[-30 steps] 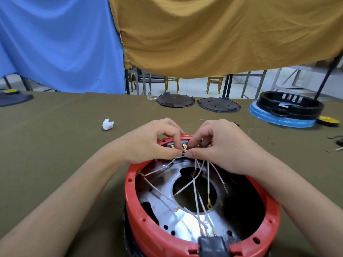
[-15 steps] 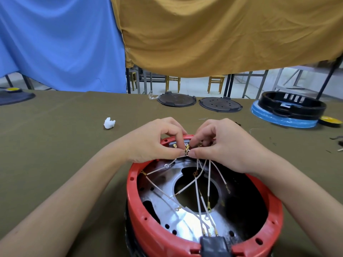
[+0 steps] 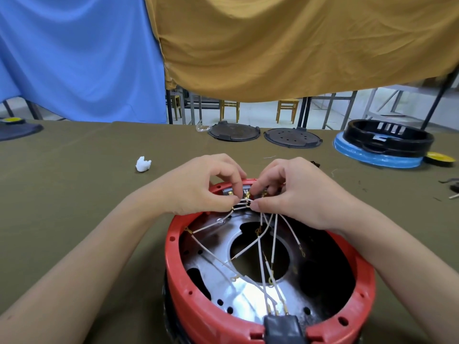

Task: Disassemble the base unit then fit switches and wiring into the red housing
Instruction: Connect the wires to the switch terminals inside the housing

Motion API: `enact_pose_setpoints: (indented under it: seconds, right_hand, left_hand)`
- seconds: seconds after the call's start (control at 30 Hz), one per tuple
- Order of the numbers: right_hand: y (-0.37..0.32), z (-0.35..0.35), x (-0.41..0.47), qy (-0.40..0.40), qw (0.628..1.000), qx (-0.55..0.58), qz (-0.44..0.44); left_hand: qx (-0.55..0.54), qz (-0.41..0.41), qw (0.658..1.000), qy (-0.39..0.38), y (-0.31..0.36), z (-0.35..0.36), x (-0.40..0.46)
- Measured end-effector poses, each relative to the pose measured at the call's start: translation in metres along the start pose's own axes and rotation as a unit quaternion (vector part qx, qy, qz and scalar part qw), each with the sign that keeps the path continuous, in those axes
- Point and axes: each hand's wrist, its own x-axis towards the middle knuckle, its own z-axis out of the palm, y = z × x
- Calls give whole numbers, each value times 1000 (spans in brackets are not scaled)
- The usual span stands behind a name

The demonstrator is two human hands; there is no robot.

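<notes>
The round red housing (image 3: 173, 264) lies open side up on the olive table, close to me, with a shiny metal plate (image 3: 248, 294) inside. Several white wires (image 3: 259, 247) with brass terminals cross its hollow. A black socket block (image 3: 282, 328) sits in the near rim. At the far rim, my left hand (image 3: 198, 186) and my right hand (image 3: 295, 192) meet over a switch with brass tabs (image 3: 247, 194). Both pinch wire ends there between thumb and forefinger. The fingers hide most of the switch.
A crumpled white scrap (image 3: 143, 164) lies to the left. Two dark round plates (image 3: 234, 132) (image 3: 292, 137) rest at the table's far edge. A black ring on a blue disc (image 3: 382, 145) and a yellow disc (image 3: 438, 158) stand far right. Small parts (image 3: 452, 188) lie at the right edge.
Both hands stay at the far rim of the housing with only small finger shifts on the wire ends. The housing has not moved.
</notes>
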Motion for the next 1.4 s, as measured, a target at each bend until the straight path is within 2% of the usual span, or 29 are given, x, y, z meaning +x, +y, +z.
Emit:
enact_pose_setpoints:
  seconds: [0.43,1.4]
  right_hand:
    - [1,2,2,-9,1000,8,-16]
    - [2,6,5,46,997,-53,-15]
  left_hand:
    - [-15,-5,1000,-12,-3,8,2]
    - [-9,-18,1000,4,-3,9,4]
